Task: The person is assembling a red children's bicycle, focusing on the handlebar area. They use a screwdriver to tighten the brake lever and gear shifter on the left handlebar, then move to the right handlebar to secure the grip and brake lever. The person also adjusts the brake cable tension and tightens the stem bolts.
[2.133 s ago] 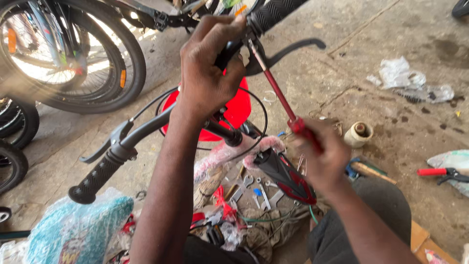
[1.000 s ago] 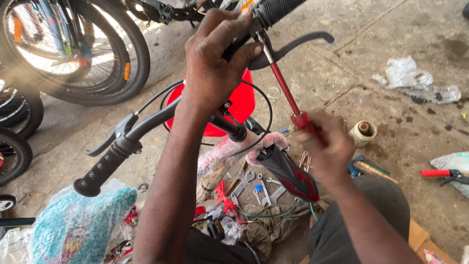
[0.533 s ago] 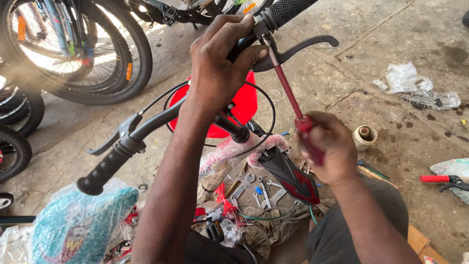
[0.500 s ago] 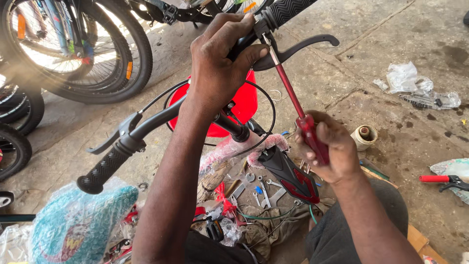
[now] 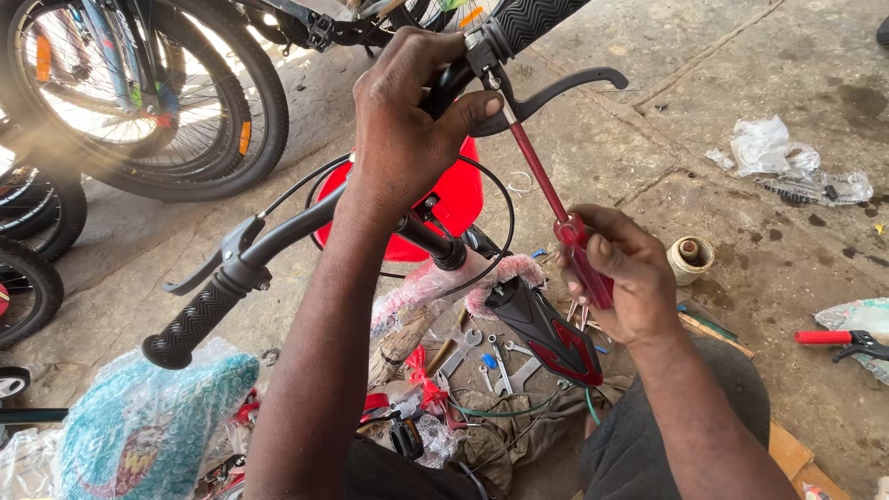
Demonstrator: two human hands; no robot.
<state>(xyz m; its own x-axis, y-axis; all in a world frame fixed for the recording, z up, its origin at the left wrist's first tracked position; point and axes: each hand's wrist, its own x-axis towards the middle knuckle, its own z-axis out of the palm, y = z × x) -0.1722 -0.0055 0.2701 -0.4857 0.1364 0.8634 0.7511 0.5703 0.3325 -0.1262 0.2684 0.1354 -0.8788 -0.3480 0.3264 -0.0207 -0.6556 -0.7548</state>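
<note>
Bicycle wheels with black tyres (image 5: 139, 102) stand at the left on the stained concrete floor (image 5: 741, 56). The left hand (image 5: 407, 120) is closed around the black metal handlebar (image 5: 278, 231) by its brake lever (image 5: 556, 88). The right hand (image 5: 616, 273) grips a red-handled screwdriver (image 5: 556, 208), tip seemingly at the lever clamp, so fastening looks unfinished. Small spanners (image 5: 500, 361) lie loose below.

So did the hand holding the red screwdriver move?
Yes. The right hand has slid a little down the red screwdriver, away from the brake lever it was nearer before.
</note>
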